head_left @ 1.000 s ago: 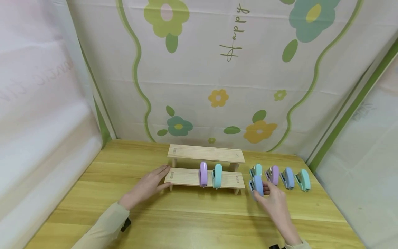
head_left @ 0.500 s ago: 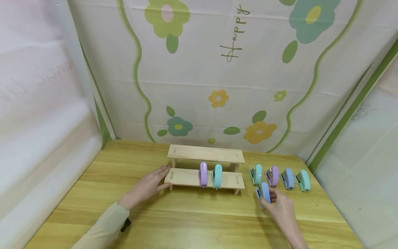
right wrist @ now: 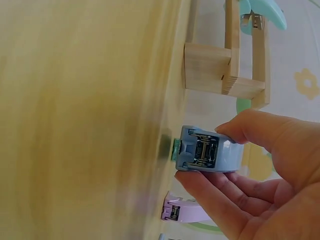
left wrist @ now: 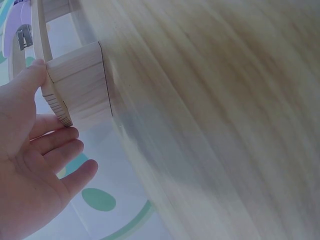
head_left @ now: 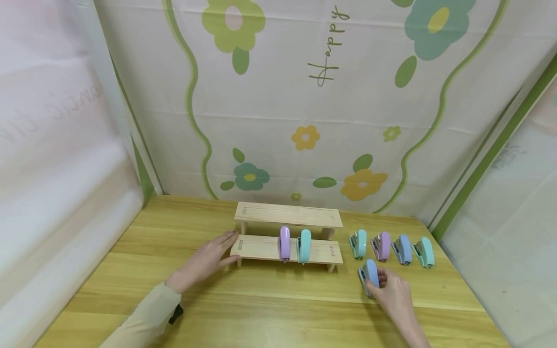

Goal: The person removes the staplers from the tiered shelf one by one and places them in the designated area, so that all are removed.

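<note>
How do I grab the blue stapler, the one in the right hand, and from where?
I'd pinch its two long sides, thumb on the left and fingers on the right, like the right hand does. The blue stapler is narrow, so it fits between them. Come from the near right: an aqua stapler stands just behind it, and the wooden shelf is on its left.

A yellowish wood-grain tabletop (head_left: 261, 309) with a pale sheen at lower centre fills the bottom of the frame, backed by a white cloth (head_left: 261, 96) printed with flowers (head_left: 249, 176) and sideways "Happy" lettering (head_left: 323, 73), while pale, softly lit hangings (head_left: 65, 154) close both sides.
</note>
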A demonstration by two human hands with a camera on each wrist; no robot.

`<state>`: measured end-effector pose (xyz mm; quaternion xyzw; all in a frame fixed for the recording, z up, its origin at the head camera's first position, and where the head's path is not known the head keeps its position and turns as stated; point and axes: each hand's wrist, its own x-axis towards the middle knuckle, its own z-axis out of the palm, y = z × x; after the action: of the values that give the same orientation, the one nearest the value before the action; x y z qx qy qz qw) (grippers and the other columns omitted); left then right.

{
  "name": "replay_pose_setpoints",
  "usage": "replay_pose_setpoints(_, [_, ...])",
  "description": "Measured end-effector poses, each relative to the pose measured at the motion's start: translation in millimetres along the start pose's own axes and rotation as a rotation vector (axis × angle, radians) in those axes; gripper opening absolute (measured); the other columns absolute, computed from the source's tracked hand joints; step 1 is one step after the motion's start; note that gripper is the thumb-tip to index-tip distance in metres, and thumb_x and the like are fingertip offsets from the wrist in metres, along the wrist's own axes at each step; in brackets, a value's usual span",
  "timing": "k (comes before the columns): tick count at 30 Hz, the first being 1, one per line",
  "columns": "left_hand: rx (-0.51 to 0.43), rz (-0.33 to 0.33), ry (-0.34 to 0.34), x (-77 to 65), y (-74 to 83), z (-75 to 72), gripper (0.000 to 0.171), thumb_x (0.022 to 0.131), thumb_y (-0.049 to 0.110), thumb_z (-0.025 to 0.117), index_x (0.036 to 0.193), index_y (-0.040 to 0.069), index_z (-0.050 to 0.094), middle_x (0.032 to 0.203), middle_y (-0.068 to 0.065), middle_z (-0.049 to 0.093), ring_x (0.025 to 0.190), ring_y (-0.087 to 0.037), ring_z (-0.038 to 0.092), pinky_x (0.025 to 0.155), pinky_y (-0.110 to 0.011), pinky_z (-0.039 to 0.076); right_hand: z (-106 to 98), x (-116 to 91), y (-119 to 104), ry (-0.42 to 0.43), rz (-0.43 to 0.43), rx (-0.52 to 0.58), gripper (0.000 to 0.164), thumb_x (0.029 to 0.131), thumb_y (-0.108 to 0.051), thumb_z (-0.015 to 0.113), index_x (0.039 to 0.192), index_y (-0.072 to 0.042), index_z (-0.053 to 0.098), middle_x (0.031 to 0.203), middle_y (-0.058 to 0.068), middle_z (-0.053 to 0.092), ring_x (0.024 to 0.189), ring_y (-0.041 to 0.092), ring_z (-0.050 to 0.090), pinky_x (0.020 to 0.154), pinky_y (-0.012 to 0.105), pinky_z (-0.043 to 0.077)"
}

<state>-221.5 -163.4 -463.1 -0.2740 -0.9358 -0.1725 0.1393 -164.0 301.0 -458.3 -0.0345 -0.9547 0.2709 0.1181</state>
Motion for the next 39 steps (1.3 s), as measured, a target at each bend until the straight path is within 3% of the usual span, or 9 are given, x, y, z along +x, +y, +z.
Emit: replay_pose_setpoints(39, [0.017, 0.001, -0.017, -0.1, 0.2, -0.9, 0.069, 0.091, 0.035, 0.070, 0.141, -0.008, 0.049, 0.142, -0.028, 0.053, 0.128, -0.041, 0.057, 0.102, -0.048, 0.054, 3.3, -0.3, 4.8, -0.070, 0.000, -0.019, 0.040, 0.081, -0.015, 0.079, 0.107, 0.011, 0.063, 0.092, 0.021, 0.072, 0.080, 0.026, 0.070, 0.064, 0.032, 0.061])
